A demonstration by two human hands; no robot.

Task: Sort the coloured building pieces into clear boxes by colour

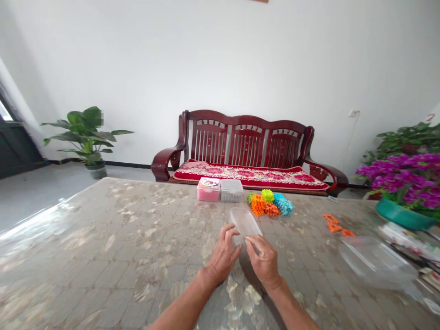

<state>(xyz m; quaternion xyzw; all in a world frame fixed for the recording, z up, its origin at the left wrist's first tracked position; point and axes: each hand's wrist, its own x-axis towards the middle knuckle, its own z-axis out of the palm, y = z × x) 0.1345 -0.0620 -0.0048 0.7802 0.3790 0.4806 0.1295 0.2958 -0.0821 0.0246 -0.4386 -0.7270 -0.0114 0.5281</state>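
Observation:
Between my hands is a clear plastic lid point(244, 221), a shallow see-through rectangle with rounded corners. My left hand point(222, 254) is curled at its near left corner, forefinger over the edge and thumb below. At the near right edge, my right hand point(264, 260) pinches the lid between thumb and fingers. The fingers cover the lid's near end, so exactly how the left grips it is partly hidden. Beyond it stand a pink-filled plastic box point(208, 190) with a printed label and a translucent box point(231, 190). Orange, blue and green plastic pieces point(271, 204) lie in a cluster to their right.
A patterned cover lies over the table point(113, 256). At right are loose orange pieces point(333, 223), a large clear plastic container point(376, 261) and purple flowers point(409, 183) in a teal pot point(402, 214). Behind the table stand a wooden bench point(245, 142) and a potted plant point(91, 137).

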